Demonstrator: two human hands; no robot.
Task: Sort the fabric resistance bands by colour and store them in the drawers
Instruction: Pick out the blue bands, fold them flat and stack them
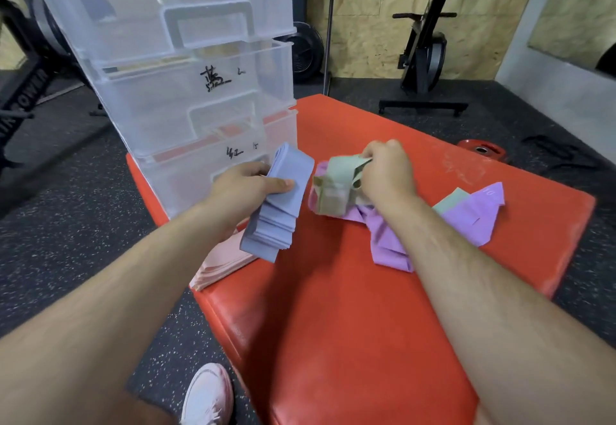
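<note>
My left hand (248, 184) grips a stack of blue-grey bands (276, 211), thumb on top, just in front of the clear drawer unit (186, 98). My right hand (388, 171) pinches pale green bands (340, 176) lifted above a loose heap of purple bands (386, 241) on the red pad (333, 324). More purple bands (476, 214) and a pale green band (450, 203) lie to the right. A stack of pink bands (220, 264) rests at the pad's left edge, partly under my left arm. The drawers carry handwritten labels.
The three stacked drawers stand on the pad's far left corner. A red weight plate (481, 150) lies on the dark rubber floor beyond the pad. A black machine base (423, 106) stands behind. My pink shoe (208, 394) is beside the pad's near left edge.
</note>
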